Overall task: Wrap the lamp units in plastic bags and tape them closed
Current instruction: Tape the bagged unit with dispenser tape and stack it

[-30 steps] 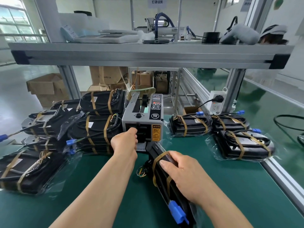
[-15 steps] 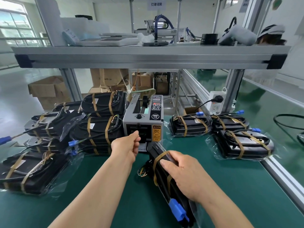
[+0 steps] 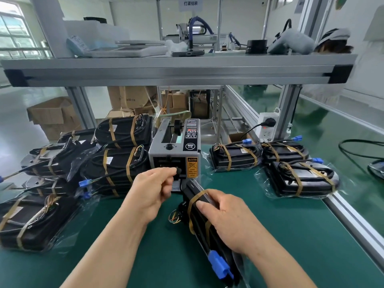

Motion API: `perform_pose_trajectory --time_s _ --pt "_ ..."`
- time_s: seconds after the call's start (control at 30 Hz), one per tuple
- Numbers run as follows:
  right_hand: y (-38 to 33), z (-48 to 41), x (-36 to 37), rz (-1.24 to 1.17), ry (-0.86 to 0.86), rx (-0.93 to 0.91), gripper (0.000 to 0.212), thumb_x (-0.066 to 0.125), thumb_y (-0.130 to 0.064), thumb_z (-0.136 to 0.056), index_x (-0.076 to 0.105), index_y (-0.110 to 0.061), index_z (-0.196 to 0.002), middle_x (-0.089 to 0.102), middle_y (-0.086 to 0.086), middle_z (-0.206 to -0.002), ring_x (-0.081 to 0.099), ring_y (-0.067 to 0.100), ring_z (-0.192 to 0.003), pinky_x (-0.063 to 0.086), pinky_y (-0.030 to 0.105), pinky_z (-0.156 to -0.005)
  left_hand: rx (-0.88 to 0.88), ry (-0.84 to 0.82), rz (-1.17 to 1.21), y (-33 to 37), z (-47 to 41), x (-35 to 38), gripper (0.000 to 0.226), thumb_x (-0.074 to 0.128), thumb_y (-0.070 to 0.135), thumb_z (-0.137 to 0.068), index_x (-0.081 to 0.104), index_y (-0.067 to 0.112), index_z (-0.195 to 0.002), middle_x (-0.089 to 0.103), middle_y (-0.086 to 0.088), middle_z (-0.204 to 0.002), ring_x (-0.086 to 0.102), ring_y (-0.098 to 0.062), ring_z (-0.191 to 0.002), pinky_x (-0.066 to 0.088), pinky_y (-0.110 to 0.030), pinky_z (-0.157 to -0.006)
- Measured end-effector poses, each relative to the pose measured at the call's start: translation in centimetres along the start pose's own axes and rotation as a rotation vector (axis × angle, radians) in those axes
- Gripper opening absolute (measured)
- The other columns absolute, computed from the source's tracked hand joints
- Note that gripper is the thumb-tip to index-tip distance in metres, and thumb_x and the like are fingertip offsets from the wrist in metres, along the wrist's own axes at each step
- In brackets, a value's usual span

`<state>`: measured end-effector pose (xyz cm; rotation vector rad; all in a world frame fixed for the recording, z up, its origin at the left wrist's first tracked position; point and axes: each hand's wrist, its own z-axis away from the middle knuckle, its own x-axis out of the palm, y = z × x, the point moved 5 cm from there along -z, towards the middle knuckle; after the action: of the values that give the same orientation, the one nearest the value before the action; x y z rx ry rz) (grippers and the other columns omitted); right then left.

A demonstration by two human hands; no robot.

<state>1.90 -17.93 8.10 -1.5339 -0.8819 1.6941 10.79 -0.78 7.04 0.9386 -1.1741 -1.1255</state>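
A: Anything hidden?
B: The unit ran off the bottom edge and sat mostly under the right hand. Its bag was barely visible.
A: Right hand?
B: Fingers curled round the unit, gripping it on the mat, with the blue plug nearest.
A: Left?
B: Left hand was curled, thumb and forefinger pinched at the dispenser slot, just beyond the unit's far end. Couldn't tell if tape was between them.
A: Further back?
B: Taped units piled left, three more right.
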Motion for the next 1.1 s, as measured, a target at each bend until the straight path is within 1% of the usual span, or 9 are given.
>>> perform_pose_trajectory --time_s 0.07,0.13,0.27,0.5,0.67,0.83,1.0,1.07,1.1 --pt "0.1 -0.1 0.0 0.020 0.005 -0.008 0.020 0.053 -0.045 -0.096 0.066 -0.030 -0.099 0.074 -0.002 -0.091 0.068 0.021 -0.090 0.055 0.042 -0.088 0.026 -0.140 -0.112 0.3 1.4 0.7 0.029 0.070 0.017 -0.085 0.066 0.021 -0.056 0.053 0.003 -0.058 0.041 -0.007 -0.044 0.039 -0.018 -0.047" --pt "0.1 -0.2 0.0 0.045 0.011 -0.021 0.020 0.054 -0.045 -0.096 0.066 -0.030 -0.100 0.073 -0.004 -0.091 0.066 0.020 -0.091 0.053 0.042 -0.088 0.045 -0.181 -0.196 0.5 2.2 1.2 0.024 0.071 0.019 -0.084 0.066 0.020 -0.061 0.053 0.003 -0.059 0.041 -0.008 -0.046 0.038 -0.018 -0.049" --pt "0.1 -0.2 0.0 0.048 0.017 -0.025 0.020 0.054 -0.046 -0.096 0.066 -0.032 -0.103 0.072 -0.006 -0.093 0.066 0.018 -0.091 0.053 0.041 -0.088 0.065 -0.150 -0.277 0.6 2.3 1.6 0.015 0.076 0.018 -0.082 0.069 0.015 -0.069 0.050 0.002 -0.057 0.039 -0.008 -0.047 0.036 -0.018 -0.049" --pt "0.2 -0.2 0.1 0.031 0.011 -0.036 0.020 0.054 -0.047 -0.095 0.066 -0.030 -0.099 0.073 -0.003 -0.091 0.068 0.021 -0.089 0.055 0.043 -0.086 0.080 -0.110 -0.315 0.1 2.1 1.9 0.014 0.076 0.014 -0.082 0.072 0.008 -0.071 0.048 0.001 -0.051 0.036 -0.008 -0.044 0.036 -0.015 -0.044" --pt "0.1 -0.2 0.0 0.046 0.024 -0.043 0.020 0.054 -0.047 -0.094 0.065 -0.030 -0.096 0.072 -0.005 -0.089 0.066 0.019 -0.088 0.054 0.042 -0.085 0.103 -0.082 -0.344 -0.1 1.8 1.7 0.017 0.078 0.017 -0.080 0.073 0.006 -0.069 0.047 0.000 -0.050 0.036 -0.008 -0.043 0.036 -0.014 -0.042" --pt "0.1 -0.2 -0.1 0.059 0.028 -0.043 0.021 0.053 -0.048 -0.094 0.065 -0.031 -0.096 0.071 -0.006 -0.089 0.065 0.017 -0.088 0.054 0.040 -0.085 0.122 -0.073 -0.366 -0.1 1.8 1.7 0.017 0.078 0.019 -0.079 0.073 0.016 -0.063 0.048 0.002 -0.048 0.034 -0.007 -0.041 0.034 -0.014 -0.041" --pt "0.0 -0.2 0.0 0.054 0.023 -0.041 0.021 0.054 -0.048 -0.094 0.065 -0.030 -0.095 0.072 -0.005 -0.089 0.066 0.018 -0.088 0.054 0.041 -0.085 0.205 -0.035 -0.406 0.2 2.1 1.9 0.022 0.077 0.015 -0.081 0.072 0.015 -0.059 0.053 0.011 -0.043 0.044 0.002 -0.037 0.036 -0.008 -0.041" --pt "0.0 -0.2 -0.1 0.062 0.022 -0.041 0.021 0.053 -0.048 -0.094 0.064 -0.030 -0.095 0.072 -0.005 -0.089 0.066 0.018 -0.087 0.054 0.041 -0.085 0.228 -0.006 -0.435 0.2 2.3 2.0 0.019 0.077 0.016 -0.080 0.071 0.014 -0.062 0.058 0.008 -0.047 0.048 0.001 -0.042 0.041 -0.010 -0.044" --pt "0.0 -0.2 0.0 0.062 0.021 -0.041 0.022 0.053 -0.049 -0.094 0.064 -0.030 -0.096 0.072 -0.005 -0.089 0.066 0.018 -0.087 0.054 0.041 -0.085 0.234 0.011 -0.460 0.3 2.4 1.9 0.017 0.077 0.018 -0.080 0.072 0.015 -0.064 0.063 0.005 -0.053 0.052 -0.002 -0.048 0.047 -0.014 -0.049"
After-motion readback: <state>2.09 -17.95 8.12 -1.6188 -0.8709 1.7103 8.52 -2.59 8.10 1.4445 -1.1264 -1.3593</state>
